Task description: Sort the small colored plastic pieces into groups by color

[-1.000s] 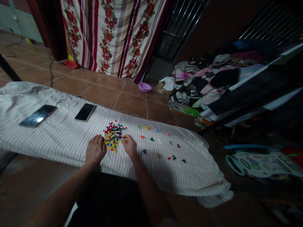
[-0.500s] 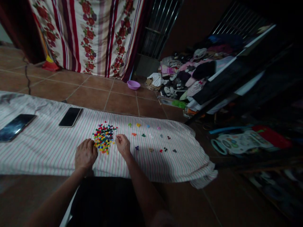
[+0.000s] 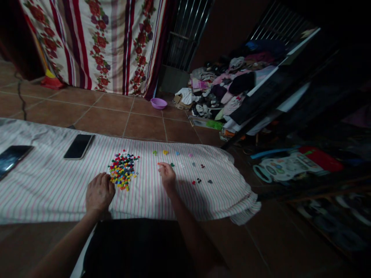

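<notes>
A pile of small, many-coloured, bead-like pieces lies on a striped cloth. My left hand rests palm down at the pile's near left edge, its fingers stretched toward the pieces. To the right of the pile, my right hand has its thumb and fingertips pinched together beside the orange pieces. Whatever sits in the pinch is too small to make out. Little groups sorted by colour lie beyond and to the right, among them yellow pieces, green pieces, pink pieces and black pieces.
Two phones, a nearer dark phone and a second phone, lie on the cloth at left. A purple basin stands on the tiled floor beyond, near a heap of clothes. A floral curtain hangs behind.
My right hand has moved right, from the pile's edge to the orange group. My left hand stays beside the pile. The whole view has shifted slightly.
</notes>
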### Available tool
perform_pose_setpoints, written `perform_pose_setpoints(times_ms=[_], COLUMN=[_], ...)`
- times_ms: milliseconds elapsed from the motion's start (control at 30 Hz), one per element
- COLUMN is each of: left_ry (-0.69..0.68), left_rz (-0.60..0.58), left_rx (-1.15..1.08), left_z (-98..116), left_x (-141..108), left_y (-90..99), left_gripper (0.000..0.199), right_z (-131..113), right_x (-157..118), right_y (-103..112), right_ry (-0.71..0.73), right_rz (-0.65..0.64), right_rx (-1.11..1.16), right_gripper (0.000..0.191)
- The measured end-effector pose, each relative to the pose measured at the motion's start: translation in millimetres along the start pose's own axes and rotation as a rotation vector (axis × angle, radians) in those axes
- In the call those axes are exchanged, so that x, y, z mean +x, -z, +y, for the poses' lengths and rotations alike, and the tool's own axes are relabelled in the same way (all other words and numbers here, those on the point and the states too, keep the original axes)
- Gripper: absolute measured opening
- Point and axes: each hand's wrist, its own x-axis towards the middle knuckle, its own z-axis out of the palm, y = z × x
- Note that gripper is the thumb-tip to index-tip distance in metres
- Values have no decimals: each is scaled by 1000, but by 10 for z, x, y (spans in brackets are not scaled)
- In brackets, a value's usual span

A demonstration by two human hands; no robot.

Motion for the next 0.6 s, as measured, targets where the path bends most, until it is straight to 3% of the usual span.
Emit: perform_pose_setpoints(times_ms=[133, 233, 433, 600], left_ry=[3, 6, 10, 4], left_rz=[-14, -13, -12, 5], left_rx=[-8, -8, 8, 6], left_z=[2, 0, -3, -9], left_x=[3, 0, -12, -20], left_y=[8, 5, -7, -26], left_gripper=[31, 31, 33, 31], right_z=[270, 491, 871, 971], right_x=[182, 300, 480, 601], right_y=[551, 956, 1585, 1830], right_ry=[-24, -42, -262, -422], right_rz=[238, 332, 326, 299], right_rx=[-119, -245, -477, -641], right_gripper=[31, 30, 32, 36])
